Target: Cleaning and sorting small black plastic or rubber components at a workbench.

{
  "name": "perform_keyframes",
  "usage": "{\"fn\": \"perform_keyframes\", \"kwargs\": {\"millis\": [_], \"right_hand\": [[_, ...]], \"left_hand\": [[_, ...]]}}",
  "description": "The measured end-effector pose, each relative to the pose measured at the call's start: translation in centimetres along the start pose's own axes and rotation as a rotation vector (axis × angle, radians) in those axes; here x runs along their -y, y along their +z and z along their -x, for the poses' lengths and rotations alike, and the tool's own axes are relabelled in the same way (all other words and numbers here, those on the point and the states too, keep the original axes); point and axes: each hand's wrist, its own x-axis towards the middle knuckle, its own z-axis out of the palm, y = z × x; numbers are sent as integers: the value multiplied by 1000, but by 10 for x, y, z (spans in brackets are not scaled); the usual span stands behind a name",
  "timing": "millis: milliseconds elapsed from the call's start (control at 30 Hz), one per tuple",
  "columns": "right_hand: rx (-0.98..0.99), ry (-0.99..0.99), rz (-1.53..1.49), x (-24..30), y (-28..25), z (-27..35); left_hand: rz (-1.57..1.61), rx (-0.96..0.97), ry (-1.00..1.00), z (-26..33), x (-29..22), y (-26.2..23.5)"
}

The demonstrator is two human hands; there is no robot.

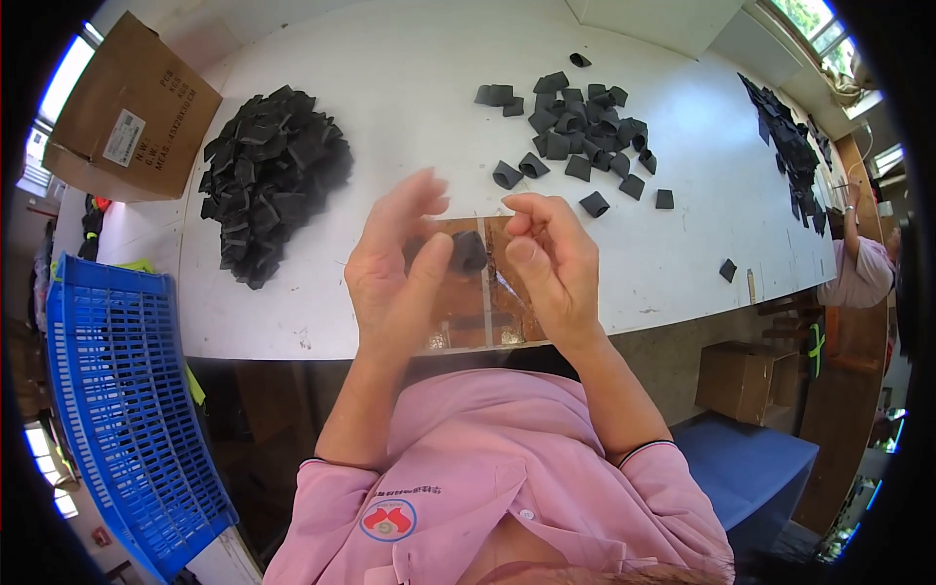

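A small black folded fabric loop (470, 252) shows between my hands, over a brown board (502, 317) at the table's front edge. Whether it lies on the board or hangs just above it I cannot tell. My left hand (395, 263) is beside the loop, thumb and fingers apart, its fingertips smeared by motion. To the right, my right hand (558, 268) has its fingers curled, with a gap between thumb and forefinger and nothing visible in it. Another dark piece is partly hidden behind my left thumb.
A tall heap of flat black pieces (268, 175) lies on the left of the white table (409, 127). Several black loops (585, 136) are scattered at the far right of centre. A carton (132, 112) and a blue crate (127, 390) stand left. Another person (863, 258) sits far right.
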Motion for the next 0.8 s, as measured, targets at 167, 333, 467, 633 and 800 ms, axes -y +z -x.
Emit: {"fn": "perform_keyframes", "kwargs": {"millis": [167, 333, 467, 633, 800], "right_hand": [[-2, -291, 264, 15, 13, 2], [-47, -434, 439, 14, 18, 1], [-48, -330, 377, 17, 16, 4], [-34, -302, 337, 23, 18, 0], [-41, -261, 229, 0, 14, 2]], "left_hand": [[108, 134, 44, -3, 4, -2], [245, 35, -113, -1, -3, 3], [-122, 183, 65, -6, 0, -7], [78, 72, 46, 1, 7, -6], [-54, 93, 2, 1, 6, -7]]}}
